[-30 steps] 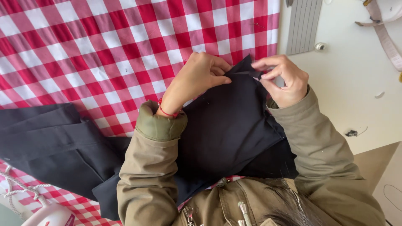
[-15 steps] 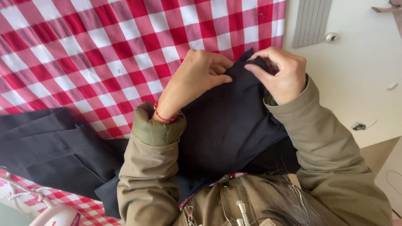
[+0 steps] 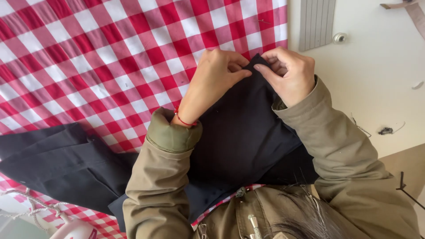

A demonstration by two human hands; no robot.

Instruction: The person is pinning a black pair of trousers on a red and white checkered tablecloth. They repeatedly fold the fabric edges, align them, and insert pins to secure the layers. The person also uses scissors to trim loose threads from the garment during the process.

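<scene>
Change: both hands sit closer together on the cloth's top corner than before.
Left hand (image 3: 214, 77): fingers pinching dark cloth (image 3: 241, 141).
Right hand (image 3: 290, 75): fingers pinching same corner.
Cloth: on checked tablecloth (image 3: 88, 57), near table's right edge.

This looks like a home sewing corner rather than a shop. A red-and-white checked tablecloth (image 3: 102, 57) covers the tabletop under and to the left of the hands. Dark cloth (image 3: 66, 163) lies spread below left of them. Loose thread scraps (image 3: 386, 131) sit to their right, and a white ribbed radiator (image 3: 316, 23) stands just above.
</scene>
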